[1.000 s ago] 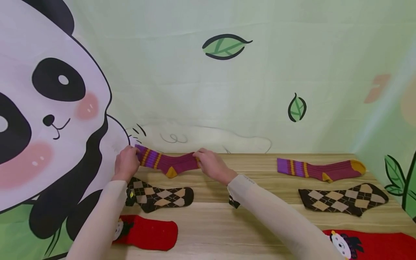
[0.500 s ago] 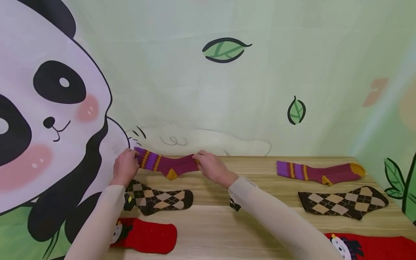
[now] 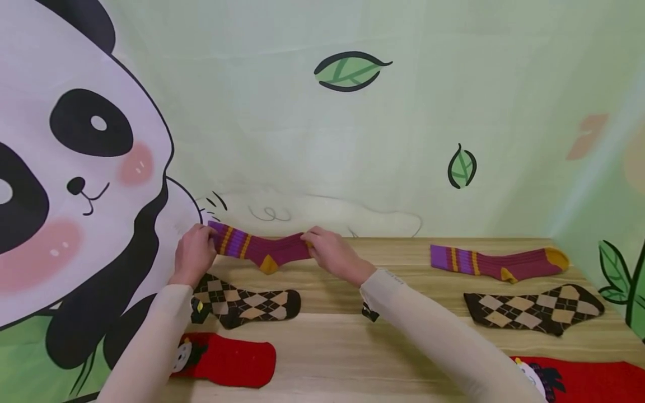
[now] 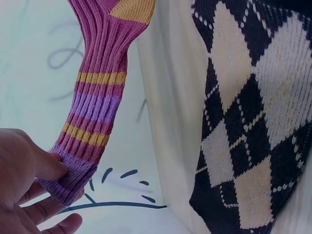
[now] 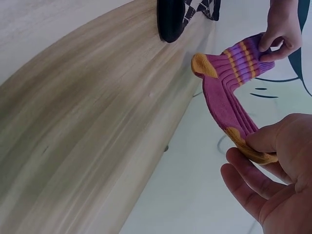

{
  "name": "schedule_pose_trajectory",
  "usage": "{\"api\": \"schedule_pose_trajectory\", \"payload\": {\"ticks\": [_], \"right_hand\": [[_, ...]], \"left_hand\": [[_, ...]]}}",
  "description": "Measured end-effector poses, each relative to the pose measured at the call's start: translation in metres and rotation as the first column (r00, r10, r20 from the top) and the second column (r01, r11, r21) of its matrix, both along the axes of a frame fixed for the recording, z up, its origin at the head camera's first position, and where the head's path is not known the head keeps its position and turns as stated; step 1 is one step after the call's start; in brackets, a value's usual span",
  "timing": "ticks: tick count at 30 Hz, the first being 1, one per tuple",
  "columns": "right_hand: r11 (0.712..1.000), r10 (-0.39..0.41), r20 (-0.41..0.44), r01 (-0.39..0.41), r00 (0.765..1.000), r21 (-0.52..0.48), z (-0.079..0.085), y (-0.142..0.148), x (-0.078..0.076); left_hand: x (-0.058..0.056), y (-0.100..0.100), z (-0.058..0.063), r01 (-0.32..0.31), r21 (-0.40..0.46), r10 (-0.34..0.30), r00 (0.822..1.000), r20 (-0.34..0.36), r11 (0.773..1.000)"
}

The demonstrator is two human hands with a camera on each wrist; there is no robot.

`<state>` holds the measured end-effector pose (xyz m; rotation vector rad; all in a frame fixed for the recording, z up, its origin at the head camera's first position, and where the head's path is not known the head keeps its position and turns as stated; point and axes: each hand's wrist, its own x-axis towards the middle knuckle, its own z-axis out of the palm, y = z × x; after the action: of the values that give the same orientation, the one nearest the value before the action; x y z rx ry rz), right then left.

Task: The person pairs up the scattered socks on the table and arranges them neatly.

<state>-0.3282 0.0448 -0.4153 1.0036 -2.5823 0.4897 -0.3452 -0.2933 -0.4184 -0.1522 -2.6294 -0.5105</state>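
A maroon sock [image 3: 287, 249] with purple and mustard stripes stretches between both hands near the back of the table. My left hand [image 3: 195, 254] pinches its purple cuff between thumb and fingers, as the left wrist view shows at the cuff [image 4: 73, 178]. At the other end, my right hand [image 3: 335, 254] pinches the mustard toe [image 5: 248, 148]. The sock sags slightly in the middle, its mustard heel pointing down. Below it in the head view lies a black and tan argyle sock [image 3: 252, 305], its cuff end partly behind the left sleeve.
A matching maroon sock [image 3: 519, 265] lies at the back right. In front of it are another argyle sock [image 3: 534, 308] and a red sock [image 3: 594, 380]. A second red sock [image 3: 242, 361] lies at front left. A panda-printed backdrop [image 3: 262, 112] rises behind the wooden table [image 3: 332, 347].
Both hands keep their hold on the maroon sock, which stays nearly in place. The whole head view shifts slightly down, then back up.
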Motion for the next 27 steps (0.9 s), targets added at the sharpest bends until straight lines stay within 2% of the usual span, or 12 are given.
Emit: {"api": "schedule_pose_trajectory", "payload": {"ticks": [27], "right_hand": [[0.998,0.055,-0.054,-0.056,0.997,-0.001,0.02,0.027,0.015]], "left_hand": [[0.019,0.013,0.016,0.053,0.03,-0.051,0.997,-0.062,0.998]]}}
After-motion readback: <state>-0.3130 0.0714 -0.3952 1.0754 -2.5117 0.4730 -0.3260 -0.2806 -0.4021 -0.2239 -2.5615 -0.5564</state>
